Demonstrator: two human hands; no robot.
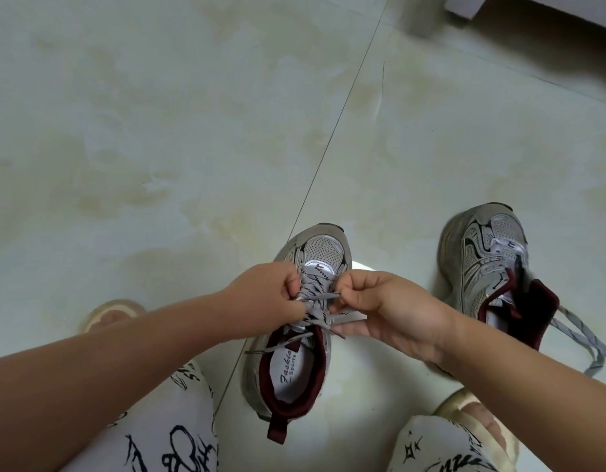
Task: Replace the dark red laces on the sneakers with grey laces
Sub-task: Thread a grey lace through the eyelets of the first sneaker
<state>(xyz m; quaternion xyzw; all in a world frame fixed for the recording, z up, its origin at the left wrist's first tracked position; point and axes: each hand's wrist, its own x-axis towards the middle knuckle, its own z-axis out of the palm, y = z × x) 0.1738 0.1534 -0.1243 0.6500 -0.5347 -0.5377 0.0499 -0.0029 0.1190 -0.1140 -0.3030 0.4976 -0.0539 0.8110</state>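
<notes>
Both hands, left (272, 294) and right (380, 306), are pinching the grey lace (317, 303) over the sneaker (294, 335) between them (floor-standing). Risk: uneven pulling is leaving lopsided ends, or a skipped eyelet.

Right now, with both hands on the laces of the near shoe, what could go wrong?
1. The loose grey lace end lying across the near sneaker opening could get trapped or pulled unevenly.
2. The far sneaker has laces trailing on the floor; they might snag under a slipper.
</notes>
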